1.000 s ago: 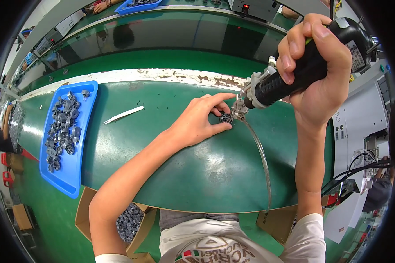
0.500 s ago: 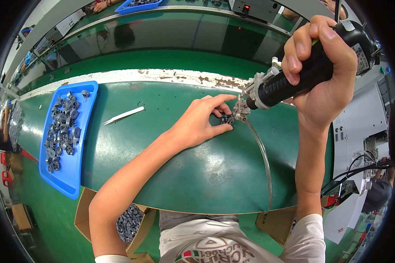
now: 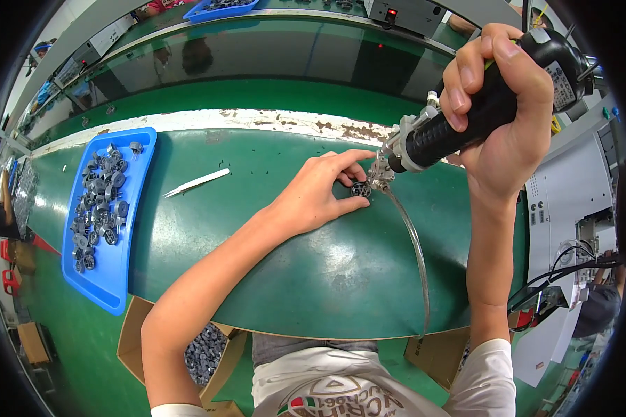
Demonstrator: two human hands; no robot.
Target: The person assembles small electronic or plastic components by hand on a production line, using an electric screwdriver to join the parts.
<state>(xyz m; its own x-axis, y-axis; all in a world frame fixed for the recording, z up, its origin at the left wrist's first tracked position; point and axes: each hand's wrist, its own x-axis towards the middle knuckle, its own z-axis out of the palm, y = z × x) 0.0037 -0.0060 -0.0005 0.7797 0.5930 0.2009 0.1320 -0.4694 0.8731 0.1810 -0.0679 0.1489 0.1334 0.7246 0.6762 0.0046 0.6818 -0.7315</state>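
Note:
My right hand (image 3: 504, 104) is wrapped round the black body of an electric screwdriver (image 3: 442, 135), tilted with its tip down to the left. A grey metal feed head (image 3: 380, 172) sits at its front end, and a clear hose (image 3: 419, 257) runs from it toward the table's near edge. My left hand (image 3: 320, 191) rests on the green table, its thumb and fingers gripping a small round dark part (image 3: 359, 189). The screwdriver's head meets that part at its right side; the exact contact point is hidden.
A blue tray (image 3: 138, 208) of grey round parts with pins stands at left. White tweezers (image 3: 197, 182) lie between it and my left arm, with tiny screws scattered beyond. A carton (image 3: 135, 326) of grey parts sits below the near edge. Grey equipment (image 3: 570, 181) stands at right.
My right hand and the rear of the screwdriver have shifted slightly left. My left hand and the round part stay in place.

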